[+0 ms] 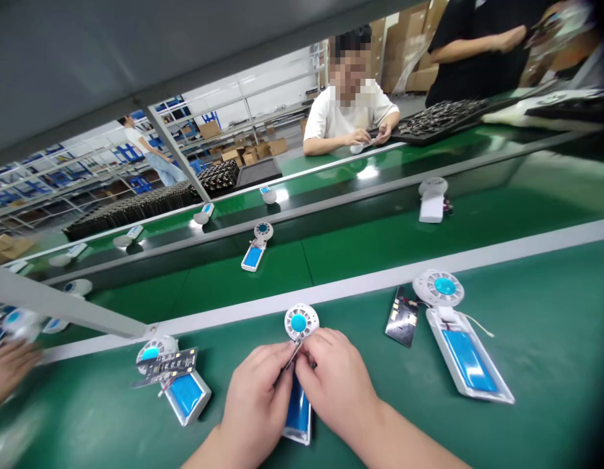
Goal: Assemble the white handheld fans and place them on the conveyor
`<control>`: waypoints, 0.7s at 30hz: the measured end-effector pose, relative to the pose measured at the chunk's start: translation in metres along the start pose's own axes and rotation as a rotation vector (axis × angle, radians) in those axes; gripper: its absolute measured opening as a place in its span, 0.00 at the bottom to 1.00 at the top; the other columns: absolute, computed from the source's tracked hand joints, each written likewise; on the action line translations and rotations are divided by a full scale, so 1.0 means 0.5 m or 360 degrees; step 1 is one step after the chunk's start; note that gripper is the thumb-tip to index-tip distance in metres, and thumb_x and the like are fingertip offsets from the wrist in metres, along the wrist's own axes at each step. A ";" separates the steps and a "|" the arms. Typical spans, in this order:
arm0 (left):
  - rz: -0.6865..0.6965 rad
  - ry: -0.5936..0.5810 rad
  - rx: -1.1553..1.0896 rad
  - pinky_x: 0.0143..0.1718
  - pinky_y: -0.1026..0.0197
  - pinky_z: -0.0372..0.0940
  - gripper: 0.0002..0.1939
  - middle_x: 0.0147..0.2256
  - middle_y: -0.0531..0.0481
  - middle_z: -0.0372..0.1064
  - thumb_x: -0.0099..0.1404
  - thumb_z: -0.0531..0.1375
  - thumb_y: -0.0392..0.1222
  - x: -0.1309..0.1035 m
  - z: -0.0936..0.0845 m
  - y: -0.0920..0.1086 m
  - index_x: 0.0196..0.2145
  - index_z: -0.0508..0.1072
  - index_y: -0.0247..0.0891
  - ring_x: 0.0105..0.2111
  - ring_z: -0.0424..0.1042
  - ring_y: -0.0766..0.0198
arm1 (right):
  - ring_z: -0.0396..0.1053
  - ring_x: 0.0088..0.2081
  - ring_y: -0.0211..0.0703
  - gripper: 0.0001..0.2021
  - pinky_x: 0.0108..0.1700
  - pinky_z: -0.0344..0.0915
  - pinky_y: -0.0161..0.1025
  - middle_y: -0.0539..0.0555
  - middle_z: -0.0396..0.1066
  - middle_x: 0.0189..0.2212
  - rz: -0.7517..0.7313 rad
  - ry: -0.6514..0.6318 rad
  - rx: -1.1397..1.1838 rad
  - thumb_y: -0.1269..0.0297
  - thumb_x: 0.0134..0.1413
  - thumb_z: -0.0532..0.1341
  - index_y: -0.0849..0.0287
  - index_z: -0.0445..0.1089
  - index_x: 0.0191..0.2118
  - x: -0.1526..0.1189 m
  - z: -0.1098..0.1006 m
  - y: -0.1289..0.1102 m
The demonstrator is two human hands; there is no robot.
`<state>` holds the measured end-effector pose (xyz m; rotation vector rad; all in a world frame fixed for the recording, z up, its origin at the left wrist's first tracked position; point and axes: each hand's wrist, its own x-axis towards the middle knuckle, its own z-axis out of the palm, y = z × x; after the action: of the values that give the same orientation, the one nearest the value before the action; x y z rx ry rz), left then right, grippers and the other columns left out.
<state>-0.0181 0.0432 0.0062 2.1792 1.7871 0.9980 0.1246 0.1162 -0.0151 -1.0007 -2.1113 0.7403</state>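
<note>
In front of me a white handheld fan (302,314) lies with its casing open, a blue battery (298,410) in its handle. Over the handle, my left hand (257,394) is closed, pinching a thin dark circuit board (292,357) seen edge-on. My right hand (337,374) is closed too, its thumb and finger pressed together beside the board just below the fan head; whatever is between them is hidden. On the left lies another open fan (187,394) with a circuit board (171,366) across it. To the right rests a third open fan (470,355), a black board (402,317) beside its head.
A green conveyor (341,254) behind a pale rail (360,286) carries several fans. At the left edge a co-worker's hand (11,371) is close to the bench. Across the line a seated person (353,124) handles a part. A slanted post (71,303) stands at left.
</note>
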 end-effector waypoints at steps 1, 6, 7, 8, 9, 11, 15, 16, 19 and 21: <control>-0.0006 -0.0009 -0.0007 0.47 0.58 0.72 0.21 0.47 0.46 0.75 0.67 0.57 0.29 0.001 0.000 -0.001 0.55 0.71 0.45 0.46 0.75 0.60 | 0.64 0.30 0.40 0.09 0.37 0.55 0.38 0.49 0.67 0.24 0.0011 0.0014 0.0004 0.74 0.52 0.55 0.57 0.62 0.23 0.001 0.001 -0.001; -0.0137 0.0009 -0.0211 0.46 0.58 0.72 0.16 0.45 0.45 0.76 0.68 0.57 0.32 0.005 -0.001 0.001 0.51 0.75 0.44 0.45 0.76 0.59 | 0.64 0.30 0.41 0.09 0.37 0.56 0.38 0.49 0.67 0.25 -0.0026 0.0052 0.0006 0.74 0.52 0.56 0.57 0.63 0.24 -0.001 0.000 -0.004; -0.0192 0.0004 -0.0281 0.46 0.57 0.71 0.15 0.45 0.45 0.76 0.68 0.58 0.33 0.007 -0.002 0.003 0.49 0.76 0.44 0.45 0.76 0.58 | 0.65 0.31 0.41 0.09 0.38 0.56 0.39 0.50 0.68 0.25 -0.0050 0.0053 0.0007 0.74 0.53 0.56 0.57 0.64 0.24 -0.002 -0.002 -0.004; -0.0259 -0.0001 -0.0365 0.46 0.57 0.71 0.14 0.45 0.45 0.77 0.68 0.58 0.33 0.010 -0.004 0.005 0.48 0.77 0.43 0.45 0.76 0.58 | 0.65 0.31 0.42 0.09 0.39 0.56 0.39 0.50 0.69 0.26 -0.0071 0.0054 0.0008 0.73 0.54 0.55 0.58 0.65 0.25 -0.003 -0.005 -0.004; -0.0335 -0.0003 -0.0467 0.46 0.57 0.71 0.13 0.44 0.44 0.77 0.68 0.58 0.34 0.014 -0.006 0.007 0.46 0.78 0.43 0.44 0.76 0.58 | 0.66 0.32 0.42 0.09 0.40 0.57 0.40 0.51 0.69 0.26 -0.0087 0.0060 0.0009 0.73 0.56 0.55 0.58 0.66 0.26 -0.002 -0.007 -0.004; -0.0498 0.0016 -0.0705 0.46 0.56 0.71 0.11 0.44 0.44 0.77 0.67 0.59 0.36 0.027 -0.009 0.009 0.43 0.80 0.41 0.44 0.76 0.57 | 0.67 0.33 0.43 0.10 0.41 0.58 0.41 0.52 0.71 0.28 -0.0095 0.0082 0.0007 0.72 0.58 0.55 0.58 0.68 0.27 0.003 -0.012 -0.002; -0.0823 0.0015 -0.1007 0.45 0.56 0.71 0.10 0.40 0.44 0.79 0.61 0.62 0.35 0.078 -0.002 -0.012 0.40 0.80 0.36 0.41 0.77 0.56 | 0.69 0.38 0.46 0.07 0.43 0.63 0.42 0.53 0.73 0.34 0.0069 0.0163 0.0116 0.69 0.60 0.56 0.57 0.72 0.37 0.021 -0.013 0.009; -0.0872 0.0024 -0.1004 0.43 0.56 0.72 0.11 0.38 0.44 0.79 0.61 0.61 0.34 0.097 0.004 -0.023 0.41 0.79 0.34 0.39 0.78 0.56 | 0.70 0.41 0.47 0.08 0.44 0.65 0.43 0.54 0.73 0.37 0.0120 0.0187 0.0160 0.68 0.61 0.56 0.57 0.71 0.42 0.025 -0.011 0.013; -0.0907 0.0137 -0.0882 0.37 0.57 0.73 0.12 0.36 0.43 0.78 0.63 0.60 0.32 0.177 0.023 -0.069 0.45 0.76 0.31 0.33 0.78 0.59 | 0.70 0.46 0.48 0.16 0.49 0.68 0.45 0.57 0.71 0.44 0.0202 0.0247 0.0223 0.64 0.60 0.57 0.58 0.65 0.54 0.030 0.001 0.033; -0.0895 0.0209 -0.0751 0.38 0.57 0.73 0.11 0.38 0.44 0.77 0.67 0.60 0.35 0.243 0.027 -0.104 0.46 0.74 0.31 0.34 0.77 0.61 | 0.72 0.44 0.48 0.17 0.47 0.71 0.45 0.57 0.72 0.43 0.0226 0.0271 0.0206 0.62 0.60 0.57 0.58 0.64 0.54 0.028 0.011 0.052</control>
<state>-0.0444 0.1729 0.0170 1.2643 1.8207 1.2616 0.1247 0.1408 -0.0327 -1.1099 -1.8381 0.8197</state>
